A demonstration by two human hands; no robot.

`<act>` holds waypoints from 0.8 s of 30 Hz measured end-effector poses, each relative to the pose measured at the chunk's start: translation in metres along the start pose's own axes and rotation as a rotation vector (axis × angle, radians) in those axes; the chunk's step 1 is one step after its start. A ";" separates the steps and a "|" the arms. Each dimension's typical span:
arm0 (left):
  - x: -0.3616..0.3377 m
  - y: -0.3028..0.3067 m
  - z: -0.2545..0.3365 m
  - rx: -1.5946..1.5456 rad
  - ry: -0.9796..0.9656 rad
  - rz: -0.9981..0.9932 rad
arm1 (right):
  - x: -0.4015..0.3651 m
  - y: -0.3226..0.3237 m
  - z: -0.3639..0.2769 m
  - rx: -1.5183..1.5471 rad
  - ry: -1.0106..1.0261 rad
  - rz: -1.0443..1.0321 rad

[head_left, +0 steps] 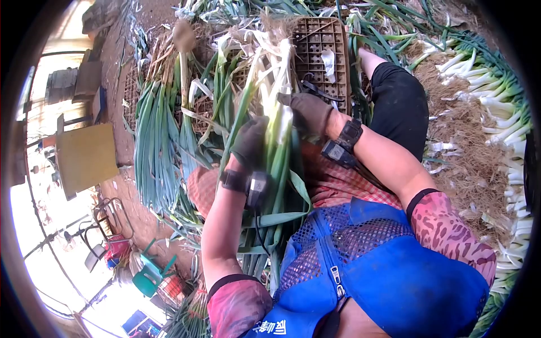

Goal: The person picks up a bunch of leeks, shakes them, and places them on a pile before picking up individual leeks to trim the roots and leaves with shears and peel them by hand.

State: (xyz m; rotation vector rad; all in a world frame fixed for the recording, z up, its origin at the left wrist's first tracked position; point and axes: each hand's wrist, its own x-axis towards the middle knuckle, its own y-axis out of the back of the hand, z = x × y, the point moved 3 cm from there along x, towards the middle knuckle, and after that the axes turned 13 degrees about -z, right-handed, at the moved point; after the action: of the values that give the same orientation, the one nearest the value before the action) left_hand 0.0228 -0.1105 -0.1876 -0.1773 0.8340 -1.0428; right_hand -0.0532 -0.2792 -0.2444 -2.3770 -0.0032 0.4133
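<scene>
A bunch of long green onions (pixel 277 121) lies over my lap, with white stems and ragged roots pointing away from me. Around its left side, my gloved left hand (pixel 251 141) is closed on the stalks. My gloved right hand (pixel 311 112) is closed at the right side of the same bunch, fingertips on the white stems. The green leaves run down toward my blue vest (pixel 360 253). Dry, pale outer skin hangs from the upper stems. Both my wrists carry strapped black devices.
Ahead stands a brown plastic crate (pixel 321 50) with a white scrap on it. A pile of green onions (pixel 160 135) lies to the left. Loose roots (pixel 468 158) and a long row of white-stemmed onions (pixel 496 107) lie to the right. A green stool (pixel 149 276) stands at lower left.
</scene>
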 end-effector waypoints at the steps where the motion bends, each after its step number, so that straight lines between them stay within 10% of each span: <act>1: -0.004 -0.014 0.008 0.090 -0.017 0.057 | 0.003 -0.001 -0.002 0.062 -0.030 0.015; 10: -0.039 -0.054 0.050 0.545 -0.118 0.062 | -0.033 -0.037 -0.078 -0.614 0.242 0.116; 14: -0.053 -0.056 0.057 1.160 -0.636 -0.226 | -0.055 -0.039 -0.130 -0.175 0.296 0.043; 16: -0.075 -0.082 0.083 0.672 -0.211 -0.282 | -0.084 -0.025 -0.174 0.082 0.443 0.095; 23: -0.100 0.016 0.100 0.451 -0.136 0.081 | -0.263 0.058 -0.301 -0.333 0.851 0.770; 24: -0.100 0.032 0.097 0.439 -0.124 0.137 | -0.315 0.091 -0.315 -1.071 0.716 0.886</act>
State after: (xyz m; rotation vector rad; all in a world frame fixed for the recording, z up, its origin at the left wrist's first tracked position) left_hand 0.0875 -0.0359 -0.0850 0.1841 0.4826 -1.0491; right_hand -0.2691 -0.5901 0.0074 -3.3181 1.5301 -0.1577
